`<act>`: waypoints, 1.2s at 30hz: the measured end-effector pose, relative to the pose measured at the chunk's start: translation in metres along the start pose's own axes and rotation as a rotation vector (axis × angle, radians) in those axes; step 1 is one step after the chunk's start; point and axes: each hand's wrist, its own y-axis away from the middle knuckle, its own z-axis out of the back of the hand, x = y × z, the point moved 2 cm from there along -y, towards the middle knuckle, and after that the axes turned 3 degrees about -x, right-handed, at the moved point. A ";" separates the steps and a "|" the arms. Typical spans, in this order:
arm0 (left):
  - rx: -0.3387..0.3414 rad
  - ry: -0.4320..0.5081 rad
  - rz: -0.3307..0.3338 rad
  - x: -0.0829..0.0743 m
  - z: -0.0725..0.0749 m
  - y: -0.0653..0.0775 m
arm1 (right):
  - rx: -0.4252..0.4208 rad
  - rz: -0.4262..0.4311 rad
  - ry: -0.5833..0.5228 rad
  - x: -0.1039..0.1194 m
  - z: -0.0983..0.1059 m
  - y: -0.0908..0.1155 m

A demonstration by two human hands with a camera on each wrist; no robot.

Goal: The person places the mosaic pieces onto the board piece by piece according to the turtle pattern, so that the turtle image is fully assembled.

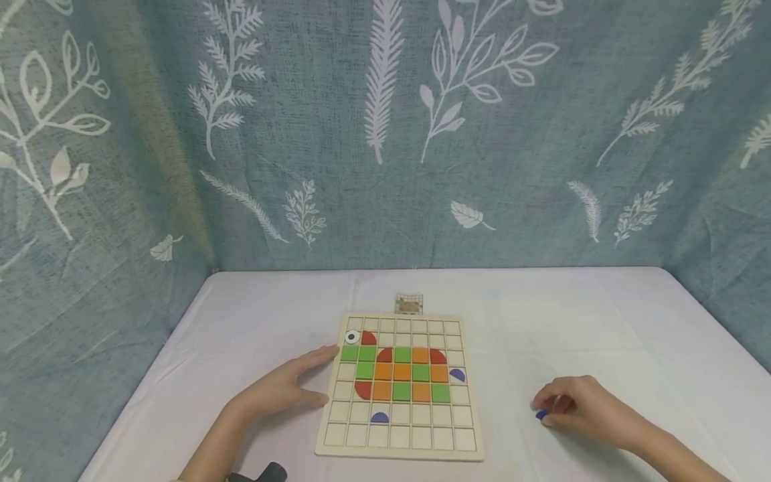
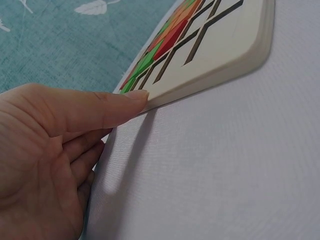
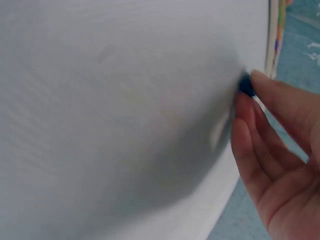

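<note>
A pale wooden grid board (image 1: pixel 397 438) lies on the table, with green, orange and red pieces forming a duck-like shape in its cells. Two blue half-round pieces sit in it, one blue piece (image 1: pixel 380 418) low and another blue piece (image 1: pixel 458 375) at the right. My left hand (image 1: pixel 283 387) rests at the board's left edge, thumb and fingers spread and touching it; in the left wrist view the thumb (image 2: pixel 100 109) meets the rim. Right of the board, my right hand (image 1: pixel 587 410) pinches a small blue piece (image 3: pixel 246 85) between thumb and fingers, just above the table.
A small picture card (image 1: pixel 409 304) lies against the board's far edge. White cloth covers the table (image 1: pixel 542 321). Behind it hangs a blue-green curtain (image 1: pixel 337 134) with white leaf prints, which also runs along both sides.
</note>
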 end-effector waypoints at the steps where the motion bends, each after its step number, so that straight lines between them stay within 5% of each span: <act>1: 0.001 0.001 -0.002 0.000 0.000 0.000 | -0.011 -0.026 0.011 0.000 -0.001 -0.001; 8: 0.000 0.001 -0.001 -0.002 0.000 0.000 | -0.075 -0.113 0.124 0.005 -0.005 -0.002; 16: 0.004 0.010 -0.004 -0.002 0.001 0.001 | -0.122 -0.117 0.322 0.012 -0.012 -0.003; 27: -0.003 0.008 -0.004 -0.003 0.001 0.001 | -0.104 -0.084 0.213 0.023 -0.010 -0.015; 36: -0.003 0.016 -0.003 -0.001 0.000 0.001 | -0.068 -0.047 0.121 0.057 -0.029 -0.051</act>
